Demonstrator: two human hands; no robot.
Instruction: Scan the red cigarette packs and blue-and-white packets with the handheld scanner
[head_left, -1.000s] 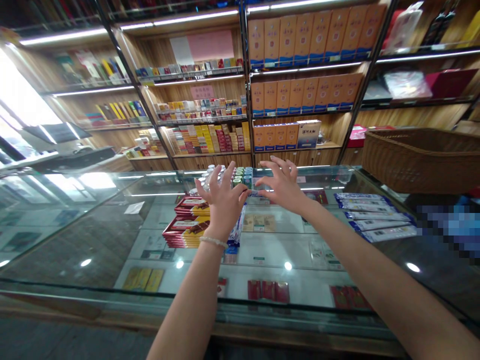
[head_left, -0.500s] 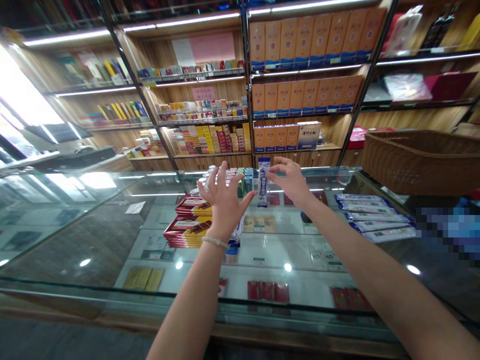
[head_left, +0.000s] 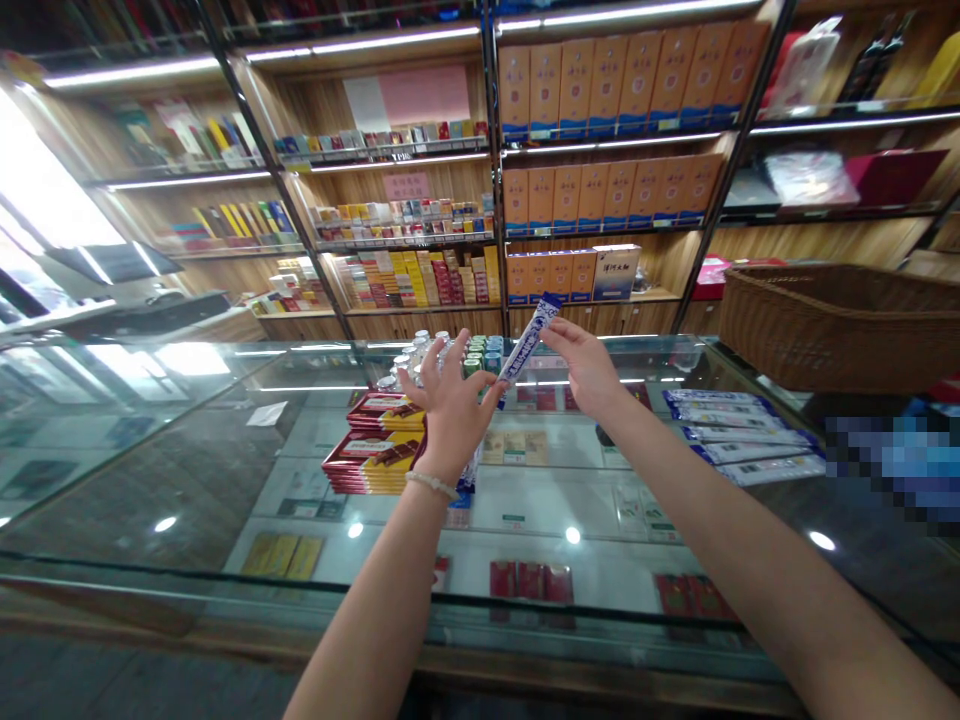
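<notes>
A slim blue-and-white packet (head_left: 529,340) is held slanting above the glass counter, its top leaning right. My right hand (head_left: 589,370) pinches its upper end between thumb and fingers. At the lower end, the thumb and index finger of my left hand (head_left: 454,410) close on the packet, while the other fingers stay spread. Beneath and left of that hand are stacks of red-and-yellow chocolate packs (head_left: 371,460). More blue-and-white packets (head_left: 469,472) lie partly hidden behind my left wrist. Several similar packets (head_left: 742,435) are laid in a row on the right.
Small cans (head_left: 480,352) stand behind my left hand on the glass counter (head_left: 480,575). A wicker basket (head_left: 832,340) sits at the right end. Shelves of orange boxes (head_left: 589,95) and small cartons line the back wall. Display goods show through the glass.
The packet has gone from upright to slanting, its top swinging right. My right fingers now grip its upper end, and my left thumb and index finger have closed at its lower end.
</notes>
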